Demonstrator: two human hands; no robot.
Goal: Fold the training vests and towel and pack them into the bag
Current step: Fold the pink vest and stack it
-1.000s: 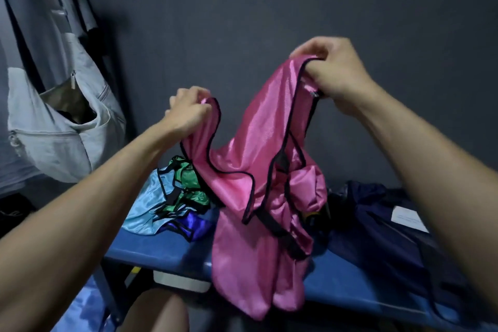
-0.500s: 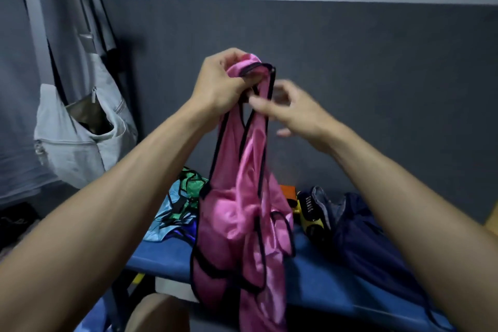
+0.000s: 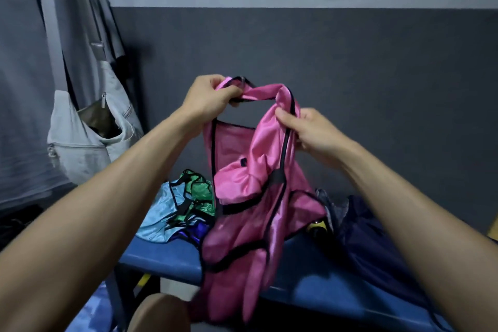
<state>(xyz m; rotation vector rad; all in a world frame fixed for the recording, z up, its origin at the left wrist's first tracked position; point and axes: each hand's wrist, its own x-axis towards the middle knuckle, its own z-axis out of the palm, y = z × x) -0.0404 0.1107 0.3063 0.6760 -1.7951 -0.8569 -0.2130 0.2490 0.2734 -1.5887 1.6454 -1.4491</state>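
Observation:
A pink training vest [image 3: 242, 186] with black trim hangs in the air above the blue bench [image 3: 310, 283]. My left hand [image 3: 207, 97] grips its top edge at the upper left. My right hand [image 3: 312, 129] pinches the black-trimmed edge a little lower on the right. The vest's lower part droops past the bench's front edge. Behind it on the bench lies a heap of light blue, green and dark blue vests [image 3: 183, 210]. A dark navy bag [image 3: 377, 245] lies on the bench at the right. I cannot pick out a towel.
A pale grey shoulder bag [image 3: 86, 137] hangs from the left wall beside grey clothing. A yellow and black object [image 3: 318, 226] peeks out between the pink vest and the navy bag. A dark grey wall stands behind the bench. My knee [image 3: 159, 312] shows below.
My hands met at the vest's top half a second ago. Now they have moved apart, the right hand sliding down and right along the edge, spreading the vest's top.

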